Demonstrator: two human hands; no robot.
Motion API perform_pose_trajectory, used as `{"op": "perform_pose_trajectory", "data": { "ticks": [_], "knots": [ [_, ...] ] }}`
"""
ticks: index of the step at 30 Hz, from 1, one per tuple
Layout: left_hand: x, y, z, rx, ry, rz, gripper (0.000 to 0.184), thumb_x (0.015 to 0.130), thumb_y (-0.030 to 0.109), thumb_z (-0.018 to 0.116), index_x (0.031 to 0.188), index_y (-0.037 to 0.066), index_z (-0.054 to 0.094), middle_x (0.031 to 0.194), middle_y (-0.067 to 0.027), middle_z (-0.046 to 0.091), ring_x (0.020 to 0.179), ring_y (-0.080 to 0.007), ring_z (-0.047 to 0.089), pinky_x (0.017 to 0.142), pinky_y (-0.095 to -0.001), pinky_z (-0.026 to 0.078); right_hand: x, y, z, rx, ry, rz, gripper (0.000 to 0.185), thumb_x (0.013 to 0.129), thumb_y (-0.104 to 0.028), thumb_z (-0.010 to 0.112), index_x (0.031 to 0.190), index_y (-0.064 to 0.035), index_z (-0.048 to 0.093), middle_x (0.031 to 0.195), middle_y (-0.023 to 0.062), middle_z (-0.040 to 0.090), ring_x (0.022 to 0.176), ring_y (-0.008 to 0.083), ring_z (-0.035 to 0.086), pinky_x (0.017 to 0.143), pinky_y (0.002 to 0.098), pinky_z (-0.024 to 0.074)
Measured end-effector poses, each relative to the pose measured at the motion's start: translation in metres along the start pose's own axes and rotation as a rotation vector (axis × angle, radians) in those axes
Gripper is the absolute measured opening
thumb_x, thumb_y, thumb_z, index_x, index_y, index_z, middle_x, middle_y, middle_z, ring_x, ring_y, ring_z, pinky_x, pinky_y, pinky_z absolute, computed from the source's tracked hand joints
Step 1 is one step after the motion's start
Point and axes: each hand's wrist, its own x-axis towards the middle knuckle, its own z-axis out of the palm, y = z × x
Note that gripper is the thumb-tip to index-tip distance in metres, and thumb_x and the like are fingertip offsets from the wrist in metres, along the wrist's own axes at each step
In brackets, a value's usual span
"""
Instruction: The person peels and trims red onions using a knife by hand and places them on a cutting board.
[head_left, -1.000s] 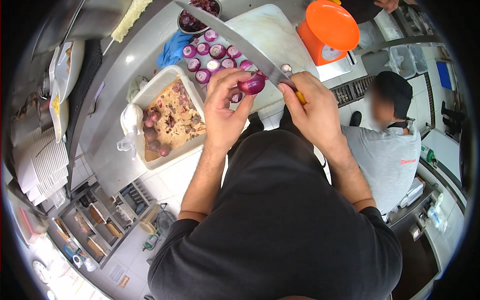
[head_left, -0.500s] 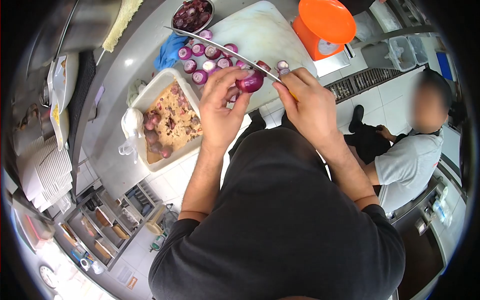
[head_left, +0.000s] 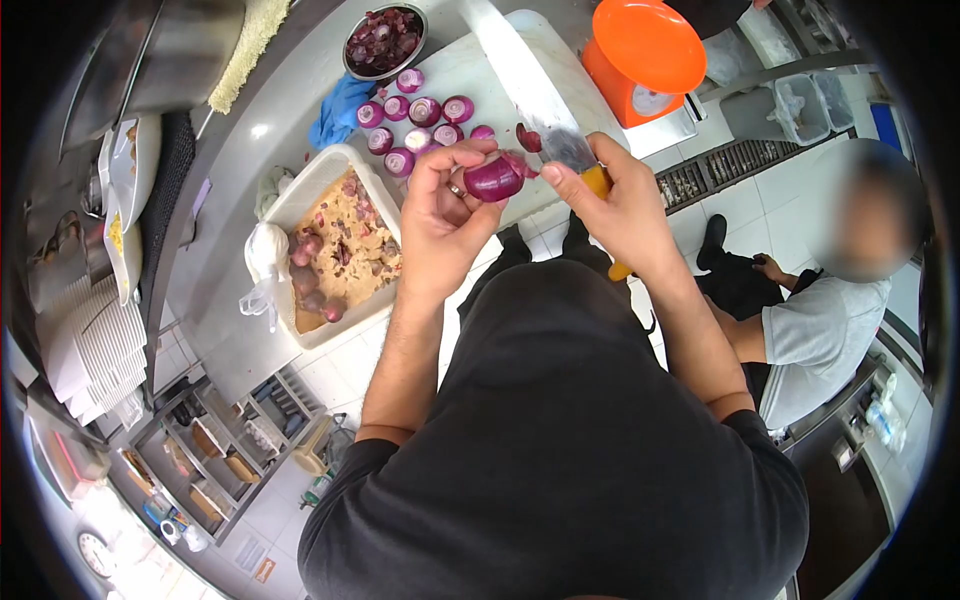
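Observation:
In my left hand is a red onion, held between fingers and thumb, with a loose flap of skin on its right side. My right hand grips a large knife by its yellow handle, the wide blade pointing away over the white cutting board. The right thumb is close to the onion's loose skin. A dark red scrap of onion shows beside the blade. Several trimmed red onions sit beyond my left hand, at the board's left side.
A metal bowl of onion skins stands at the back. To the left is a white tub with whole onions and skin scraps, near a blue cloth-like item. An orange scale stands right. A person sits at the right.
The knife has swung from pointing left across the onions to pointing away, its blade face now showing. The onion has turned in my left hand, and a skin flap now hangs out towards my right thumb.

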Motion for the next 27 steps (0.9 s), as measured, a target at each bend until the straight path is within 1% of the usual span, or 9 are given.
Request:
{"op": "perform_pose_trajectory", "data": {
  "ticks": [2,5,8,10,14,17,20,22,27],
  "knots": [
    [0.001,0.002,0.002,0.007,-0.018,0.02,0.054,0.088,-0.026,0.059,0.132,0.005,0.054,0.148,-0.0143,0.052,0.132,-0.0205,0.062,0.105,-0.032,0.057,0.002,0.0,0.0,0.071,-0.044,0.08,0.058,0.086,-0.046,0.091,0.097,0.0042,0.064,0.075,0.0132,0.064,0.069,0.0177,0.057,0.065,0.0349,0.0504],
    [0.001,0.001,0.005,0.074,-0.019,0.054,0.052,0.088,-0.024,0.06,0.132,0.004,0.055,0.148,-0.0139,0.052,0.133,-0.021,0.061,0.106,-0.033,0.057,0.004,-0.005,0.001,0.126,-0.107,0.065,0.061,0.084,-0.049,0.093,0.095,0.0041,0.064,0.074,0.0108,0.066,0.07,0.0129,0.057,0.064,0.0344,0.0512],
    [0.001,-0.002,0.007,0.191,0.009,0.074,0.049,0.088,-0.022,0.061,0.129,0.004,0.058,0.147,-0.0132,0.053,0.134,-0.0214,0.061,0.108,-0.034,0.057,0.006,-0.007,0.008,0.125,-0.085,0.068,0.058,0.085,-0.049,0.092,0.095,0.0032,0.066,0.071,0.0081,0.065,0.068,0.0118,0.055,0.062,0.0337,0.0506],
    [0.001,0.002,0.005,0.293,0.021,0.079,0.047,0.088,-0.022,0.061,0.128,0.003,0.06,0.146,-0.0129,0.053,0.134,-0.0215,0.061,0.108,-0.0345,0.057,0.007,-0.007,0.009,0.143,-0.076,0.066,0.054,0.088,-0.046,0.091,0.095,0.0027,0.067,0.07,0.0063,0.065,0.067,0.0107,0.056,0.061,0.0326,0.05],
    [0.0,0.001,0.002,0.297,-0.003,0.081,0.047,0.088,-0.023,0.061,0.128,0.003,0.06,0.146,-0.0132,0.053,0.134,-0.0207,0.06,0.107,-0.034,0.057,0.008,-0.001,0.011,0.233,-0.105,0.103,0.044,0.093,-0.039,0.087,0.096,0.0009,0.069,0.07,0.0027,0.066,0.063,0.0078,0.058,0.057,0.0283,0.0478],
    [0.0,-0.002,-0.001,0.247,-0.019,0.062,0.05,0.088,-0.023,0.062,0.13,0.004,0.059,0.149,-0.0144,0.055,0.134,-0.0203,0.059,0.106,-0.0346,0.056,0.008,-0.003,0.009,0.31,-0.153,0.185,0.031,0.099,-0.032,0.082,0.104,-0.0033,0.072,0.075,-0.0032,0.066,0.055,0.0027,0.054,0.049,0.0224,0.0414],
    [0.001,-0.004,-0.005,0.22,-0.024,0.053,0.049,0.089,-0.021,0.065,0.13,0.005,0.058,0.148,-0.0158,0.057,0.133,-0.0212,0.061,0.106,-0.0356,0.056,0.01,-0.004,0.007,0.29,-0.124,0.175,0.031,0.099,-0.032,0.082,0.105,-0.0035,0.073,0.074,-0.004,0.064,0.054,0.0031,0.053,0.049,0.0225,0.0411],
    [0.003,-0.008,-0.011,0.25,-0.036,0.078,0.049,0.089,-0.02,0.068,0.13,0.005,0.058,0.147,-0.0172,0.059,0.131,-0.022,0.062,0.105,-0.036,0.057,0.012,-0.002,0.003,0.273,-0.105,0.184,0.035,0.098,-0.034,0.083,0.107,-0.0017,0.074,0.075,-0.0007,0.068,0.057,0.0044,0.056,0.051,0.0241,0.0463],
    [0.002,-0.004,-0.012,-0.006,0.018,-0.016,0.05,0.091,-0.018,0.068,0.133,0.006,0.054,0.145,-0.0197,0.06,0.129,-0.0275,0.065,0.106,-0.0423,0.059,0.013,-0.003,-0.002,0.244,-0.096,0.212,0.037,0.097,-0.035,0.083,0.109,-0.0006,0.074,0.078,0.0018,0.072,0.059,0.0054,0.059,0.052,0.0249,0.0492]
  ]
}}
